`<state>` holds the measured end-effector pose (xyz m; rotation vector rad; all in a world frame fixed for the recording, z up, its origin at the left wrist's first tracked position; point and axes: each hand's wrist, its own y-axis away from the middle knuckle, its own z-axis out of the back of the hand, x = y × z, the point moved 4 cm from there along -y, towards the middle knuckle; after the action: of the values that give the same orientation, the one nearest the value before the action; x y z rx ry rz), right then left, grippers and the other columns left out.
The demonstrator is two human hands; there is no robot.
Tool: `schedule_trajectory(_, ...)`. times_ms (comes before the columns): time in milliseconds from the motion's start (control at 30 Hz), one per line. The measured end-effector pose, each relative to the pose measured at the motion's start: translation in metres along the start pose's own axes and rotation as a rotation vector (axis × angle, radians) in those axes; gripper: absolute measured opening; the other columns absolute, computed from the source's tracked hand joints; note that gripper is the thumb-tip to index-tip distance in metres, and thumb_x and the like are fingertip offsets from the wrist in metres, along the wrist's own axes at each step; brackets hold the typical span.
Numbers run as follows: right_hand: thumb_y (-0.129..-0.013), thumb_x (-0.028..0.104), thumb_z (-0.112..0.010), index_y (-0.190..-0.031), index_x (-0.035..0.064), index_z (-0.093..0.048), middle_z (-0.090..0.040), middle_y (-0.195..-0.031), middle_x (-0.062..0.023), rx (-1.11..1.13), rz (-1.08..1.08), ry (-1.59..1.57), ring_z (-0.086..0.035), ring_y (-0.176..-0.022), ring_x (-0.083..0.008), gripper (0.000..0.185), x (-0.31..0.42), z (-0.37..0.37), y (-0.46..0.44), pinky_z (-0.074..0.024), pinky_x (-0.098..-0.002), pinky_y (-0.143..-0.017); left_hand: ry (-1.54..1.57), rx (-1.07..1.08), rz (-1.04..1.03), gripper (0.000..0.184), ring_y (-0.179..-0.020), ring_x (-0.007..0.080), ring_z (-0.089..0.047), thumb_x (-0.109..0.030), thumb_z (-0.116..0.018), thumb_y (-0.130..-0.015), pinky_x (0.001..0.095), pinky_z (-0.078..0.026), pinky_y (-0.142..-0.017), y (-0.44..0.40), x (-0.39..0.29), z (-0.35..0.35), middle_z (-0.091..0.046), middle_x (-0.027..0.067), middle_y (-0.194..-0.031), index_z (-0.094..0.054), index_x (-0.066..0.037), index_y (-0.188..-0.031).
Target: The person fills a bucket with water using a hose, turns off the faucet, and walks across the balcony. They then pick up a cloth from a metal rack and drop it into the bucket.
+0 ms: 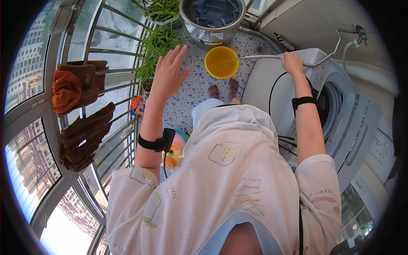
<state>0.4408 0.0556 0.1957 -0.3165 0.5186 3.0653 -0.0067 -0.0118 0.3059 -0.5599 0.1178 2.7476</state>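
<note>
My right hand [293,63] is closed around a flexible metal hose [265,56] above the washing machine [263,87]. A thin stream of water runs from the hose's free end into a yellow bucket [230,73] on the tiled floor, just beyond my feet. Some water shows inside the bucket. My left hand [170,74] hangs in the air with its fingers stretched out, holding nothing. Nearest to it are the green potted plants [155,51] along the railing. The hose's other end joins a wall tap [360,34] at the upper right.
A large metal tub [208,36] with dark cloth in water stands behind the bucket. Brown gloves [87,136] and an orange cloth [66,91] hang on the window railing at left. A colourful toy-like object [172,157] sits by my left side. The washing machine's lid stands open.
</note>
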Motion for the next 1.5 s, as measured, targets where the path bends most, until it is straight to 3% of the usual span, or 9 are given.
schedule_trajectory(567, -0.092, 0.03, -0.055, -0.105, 0.01, -0.064, -0.066, -0.11, -0.007, 0.021, -0.014, 0.018, -0.057, -0.108, -0.029, 0.026, 0.0012, -0.0021, 0.0002, -0.041, -0.0503, -0.092, 0.004, -0.003, 0.015, 0.064, -0.137, 0.035, -0.037, -0.026, -0.061, -0.093, 0.0517, -0.027, -0.114, 0.0072, 0.0026, 0.0, -0.039, 0.0128, -0.15, -0.032, -0.02, -0.149)
schedule_trajectory(667, -0.092, 0.03, -0.055, -0.105, 0.0093, -0.064, -0.066, -0.108, -0.0078, 0.015, -0.009, 0.01, -0.057, -0.109, -0.0291, 0.026, 0.0017, -0.0005, 0.002, -0.0407, -0.0504, -0.092, -0.014, 0.018, 0.031, 0.066, -0.137, 0.0318, -0.037, -0.027, -0.061, -0.092, 0.0493, -0.026, -0.115, 0.0074, 0.0036, -0.001, -0.037, 0.0105, -0.151, -0.031, -0.021, -0.151)
schedule_trajectory(733, -0.092, 0.03, -0.054, -0.105, 0.0086, -0.064, -0.066, -0.107, -0.0087, 0.009, -0.002, 0.002, -0.058, -0.109, -0.0292, 0.027, 0.0021, 0.0, 0.0022, -0.0406, -0.0506, -0.093, 0.01, 0.004, 0.021, 0.064, -0.137, 0.0352, -0.037, -0.025, -0.061, -0.093, 0.052, -0.026, -0.114, 0.0074, 0.0029, -0.0013, -0.039, 0.0129, -0.149, -0.032, -0.02, -0.15)
schedule_trajectory(1067, -0.093, 0.029, -0.053, -0.104, 0.009, -0.064, -0.065, -0.108, -0.008, 0.005, -0.007, 0.009, -0.057, -0.109, -0.029, 0.025, 0.0033, -0.001, 0.004, -0.039, -0.0503, -0.094, 0.01, 0.01, 0.022, 0.065, -0.137, 0.0357, -0.037, -0.026, -0.061, -0.093, 0.0522, -0.026, -0.114, 0.0087, 0.0028, -0.0008, -0.04, 0.0134, -0.149, -0.031, -0.02, -0.15)
schedule_trajectory(1333, -0.093, 0.028, -0.054, -0.104, 0.009, -0.063, -0.064, -0.109, -0.0082, 0.003, -0.006, 0.017, -0.056, -0.11, -0.0289, 0.024, 0.0041, 0.0009, 0.0044, -0.0382, -0.0508, -0.095, 0.003, 0.019, 0.032, 0.067, -0.136, 0.0314, -0.039, -0.025, -0.062, -0.091, 0.0492, -0.026, -0.115, 0.0069, 0.0029, 0.0004, -0.038, 0.0105, -0.15, -0.03, -0.021, -0.151)
schedule_trajectory(1500, -0.093, 0.027, -0.053, -0.104, 0.0089, -0.063, -0.064, -0.109, -0.0086, -0.001, -0.01, 0.008, -0.056, -0.11, -0.029, 0.023, 0.0036, 0.0001, 0.0038, -0.0378, -0.0509, -0.096, 0.023, 0.026, 0.02, 0.066, -0.136, 0.0343, -0.039, -0.026, -0.061, -0.093, 0.0522, -0.027, -0.113, 0.0062, 0.0032, 0.0011, -0.04, 0.0121, -0.149, -0.03, -0.021, -0.15)
